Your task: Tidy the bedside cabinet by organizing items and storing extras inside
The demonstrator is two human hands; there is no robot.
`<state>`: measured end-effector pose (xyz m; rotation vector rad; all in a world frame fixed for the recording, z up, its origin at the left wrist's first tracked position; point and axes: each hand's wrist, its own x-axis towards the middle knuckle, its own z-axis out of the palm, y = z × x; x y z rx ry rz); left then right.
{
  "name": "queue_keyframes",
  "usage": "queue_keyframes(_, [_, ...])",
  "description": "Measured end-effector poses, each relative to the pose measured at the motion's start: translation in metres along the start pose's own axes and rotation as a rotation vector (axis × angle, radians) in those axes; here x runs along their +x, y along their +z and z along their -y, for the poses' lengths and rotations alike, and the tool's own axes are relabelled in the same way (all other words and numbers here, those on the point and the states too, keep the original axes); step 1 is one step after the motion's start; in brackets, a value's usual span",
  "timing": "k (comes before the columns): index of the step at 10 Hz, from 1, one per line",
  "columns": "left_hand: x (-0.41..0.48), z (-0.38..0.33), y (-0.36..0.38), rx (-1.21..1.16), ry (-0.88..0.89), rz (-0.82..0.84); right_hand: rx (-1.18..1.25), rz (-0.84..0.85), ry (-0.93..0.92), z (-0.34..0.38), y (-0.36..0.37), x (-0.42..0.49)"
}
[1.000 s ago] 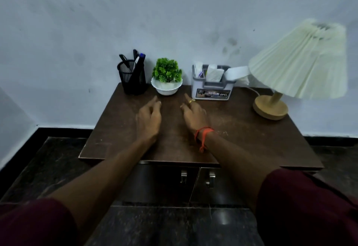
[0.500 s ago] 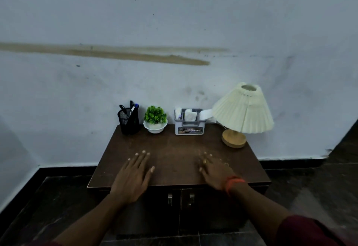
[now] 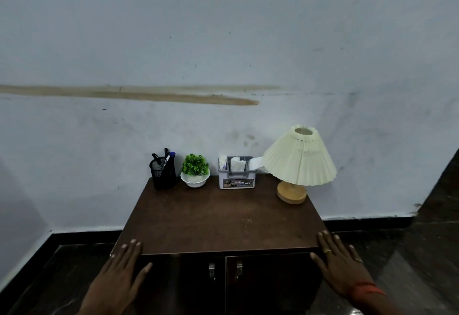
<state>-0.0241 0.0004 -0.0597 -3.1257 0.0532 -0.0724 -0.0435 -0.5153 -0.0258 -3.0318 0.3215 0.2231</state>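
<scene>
At the front corners of the bedside cabinet [image 3: 218, 218], the left hand [image 3: 119, 275] and right hand [image 3: 340, 265] are held flat, fingers spread, nothing gripped. Along the brown top's rear edge, well apart from both hands, a pen holder [image 3: 162, 174], potted plant [image 3: 195, 170], grey caddy [image 3: 236, 178] and lamp [image 3: 298, 163] are ranged. A stained white wall [image 3: 223, 54] is seen behind.

The cabinet top [image 3: 218, 215] is finished in dark matt wood. The pen holder [image 3: 162, 174] is formed of black mesh, the lamp base [image 3: 291, 194] of pale wood; the floor [image 3: 409, 265] is polished glossy.
</scene>
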Motion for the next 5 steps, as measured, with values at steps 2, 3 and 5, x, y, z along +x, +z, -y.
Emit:
queue_keyframes(2, [0.005,0.013,-0.007,-0.024,0.017,-0.055,-0.004,0.046,0.018,-0.012,-0.005,-0.001])
queue_keyframes(3, [0.001,0.001,-0.033,0.059,0.016,0.05,-0.038,-0.102,0.051,-0.002,-0.012,-0.006])
queue_keyframes(5, [0.002,-0.016,-0.093,0.12,0.072,-0.298,0.009,-0.328,0.011,0.012,-0.048,-0.019])
